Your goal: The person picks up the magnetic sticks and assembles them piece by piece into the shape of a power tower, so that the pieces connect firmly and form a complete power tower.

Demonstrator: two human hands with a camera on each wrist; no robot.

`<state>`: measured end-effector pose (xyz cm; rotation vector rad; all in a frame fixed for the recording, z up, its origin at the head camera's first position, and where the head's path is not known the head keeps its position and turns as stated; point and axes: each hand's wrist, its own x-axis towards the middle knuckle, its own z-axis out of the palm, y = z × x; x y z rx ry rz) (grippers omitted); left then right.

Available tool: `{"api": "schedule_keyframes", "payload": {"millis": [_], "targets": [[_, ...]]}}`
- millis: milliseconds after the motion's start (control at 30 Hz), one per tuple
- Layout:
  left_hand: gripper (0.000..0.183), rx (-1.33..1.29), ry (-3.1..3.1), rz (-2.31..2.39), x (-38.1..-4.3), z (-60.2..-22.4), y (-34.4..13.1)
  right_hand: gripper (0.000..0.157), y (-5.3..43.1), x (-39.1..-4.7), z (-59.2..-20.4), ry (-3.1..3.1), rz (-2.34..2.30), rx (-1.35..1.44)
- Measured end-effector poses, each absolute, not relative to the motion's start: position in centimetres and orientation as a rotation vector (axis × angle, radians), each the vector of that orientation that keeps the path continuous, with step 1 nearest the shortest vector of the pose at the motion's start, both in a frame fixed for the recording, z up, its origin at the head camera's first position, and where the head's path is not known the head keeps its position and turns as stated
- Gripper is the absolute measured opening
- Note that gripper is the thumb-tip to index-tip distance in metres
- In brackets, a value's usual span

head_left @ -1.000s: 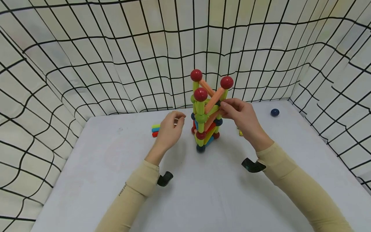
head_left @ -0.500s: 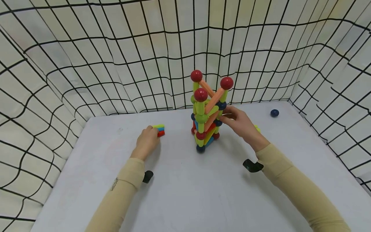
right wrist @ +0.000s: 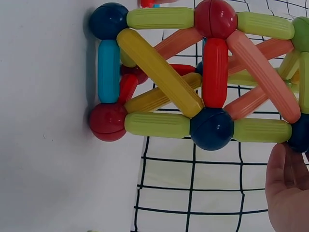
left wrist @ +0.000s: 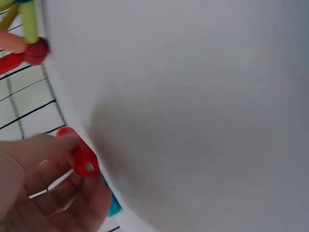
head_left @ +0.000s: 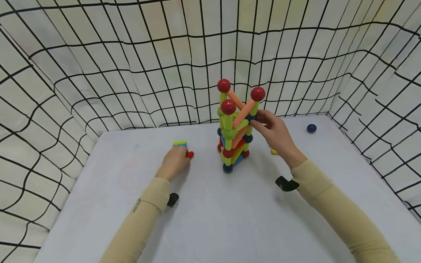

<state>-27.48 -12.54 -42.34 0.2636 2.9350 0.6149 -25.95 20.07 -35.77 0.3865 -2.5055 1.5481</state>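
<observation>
A tower of magnetic rods and balls (head_left: 229, 133) stands upright, with red balls on its three top corners. My right hand (head_left: 275, 133) is at its right side, thumb and fingers at a dark blue ball (right wrist: 300, 131) in the upper part; part of this grip is cut off in the right wrist view. On the left, my left hand (head_left: 175, 160) pinches a red rod (left wrist: 83, 155) between thumb and fingers, low over the table. Just behind that hand lie a yellow-green rod (head_left: 179, 142) and a blue rod (left wrist: 114, 205), the blue one partly covered.
A loose dark blue ball (head_left: 311, 128) lies at the back right of the white table (head_left: 223, 219). Something small and yellow (head_left: 274, 151) lies partly behind my right hand. Black-lined netting (head_left: 148, 73) rises behind the table and at both sides.
My left hand has gone from beside the tower to the rods on the left and drawn the red one away from them. My right hand dipped along the tower's side, then rose again.
</observation>
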Motion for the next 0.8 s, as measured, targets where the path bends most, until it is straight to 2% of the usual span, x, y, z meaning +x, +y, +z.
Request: {"api": "schedule_keyframes", "payload": {"millis": [100, 233, 333, 500, 800], "targets": [[0.027, 0.224, 2.728, 1.091, -27.1, -40.3, -11.7, 0.053, 20.0, -25.8, -35.6, -2.522, 1.549, 0.393], [0.042, 0.194, 2.280, 1.780, -26.4, -35.6, -9.9, 0.051, 19.9, -25.6, -35.6, -2.518, 1.543, 0.401], [0.048, 0.220, 2.027, 2.086, -26.3, -32.2, -8.3, 0.051, 19.8, -25.6, -35.6, -2.502, 1.549, 0.416], [0.049, 0.235, 1.867, 2.225, -26.6, -29.0, -6.5, 0.051, 19.8, -25.5, -35.7, -2.497, 1.560, 0.418], [0.038, 0.228, 1.848, 2.210, -27.5, -27.6, -5.1, 0.050, 19.9, -25.7, -35.7, -2.499, 1.528, 0.426]]}}
